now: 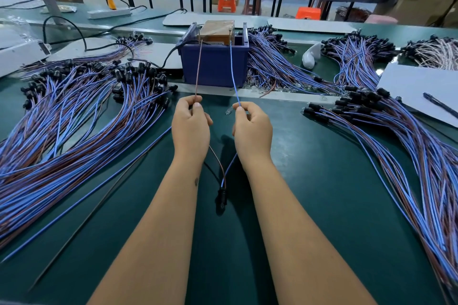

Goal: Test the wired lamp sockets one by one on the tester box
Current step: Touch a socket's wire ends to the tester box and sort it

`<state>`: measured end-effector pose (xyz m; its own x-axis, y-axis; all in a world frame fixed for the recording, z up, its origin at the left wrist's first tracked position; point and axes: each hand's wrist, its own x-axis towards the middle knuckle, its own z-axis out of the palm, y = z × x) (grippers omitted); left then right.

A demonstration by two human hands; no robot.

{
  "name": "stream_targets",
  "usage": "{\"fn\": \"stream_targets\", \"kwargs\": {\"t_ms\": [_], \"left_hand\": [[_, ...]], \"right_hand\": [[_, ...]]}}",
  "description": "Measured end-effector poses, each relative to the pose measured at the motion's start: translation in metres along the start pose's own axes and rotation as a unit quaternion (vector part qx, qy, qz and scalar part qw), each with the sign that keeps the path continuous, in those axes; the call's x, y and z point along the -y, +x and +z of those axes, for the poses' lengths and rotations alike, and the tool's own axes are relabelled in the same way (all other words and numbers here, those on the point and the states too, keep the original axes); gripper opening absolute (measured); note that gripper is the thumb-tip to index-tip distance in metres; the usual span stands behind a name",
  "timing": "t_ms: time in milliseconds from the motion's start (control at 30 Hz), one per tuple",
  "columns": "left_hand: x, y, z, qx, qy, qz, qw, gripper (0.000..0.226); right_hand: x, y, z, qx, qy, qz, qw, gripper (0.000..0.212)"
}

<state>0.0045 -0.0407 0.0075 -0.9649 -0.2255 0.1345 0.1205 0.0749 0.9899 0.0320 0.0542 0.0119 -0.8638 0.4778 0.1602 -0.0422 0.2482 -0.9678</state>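
We count one tester box (pixel 215 67), blue, at the far edge of the green table (pixel 309 181). One black lamp socket (pixel 221 197) hangs nearer us than the box, below and between both hands. Its two leads rise to the box top: left hand (pixel 190 126) pinches the brown wire (pixel 198 72), right hand (pixel 251 129) pinches the blue wire (pixel 233 74). Wired-socket bundles lie left (pixel 74 111) and right (pixel 396 131) of the box, too many to count.

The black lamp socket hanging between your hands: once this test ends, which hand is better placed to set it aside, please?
Probably left: the left hand is nearer the pile lying socket-ends-up left of the blue tester box.
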Motion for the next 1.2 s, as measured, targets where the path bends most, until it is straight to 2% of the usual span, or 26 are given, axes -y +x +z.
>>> {"fn": "stream_targets", "kwargs": {"t_ms": [1200], "left_hand": [[-0.0042,-0.0038,-0.0025,0.002,-0.004,-0.006,1.0,0.017]], "right_hand": [[-0.0025,-0.001,-0.0018,0.026,-0.007,-0.023,0.999,0.02]]}}
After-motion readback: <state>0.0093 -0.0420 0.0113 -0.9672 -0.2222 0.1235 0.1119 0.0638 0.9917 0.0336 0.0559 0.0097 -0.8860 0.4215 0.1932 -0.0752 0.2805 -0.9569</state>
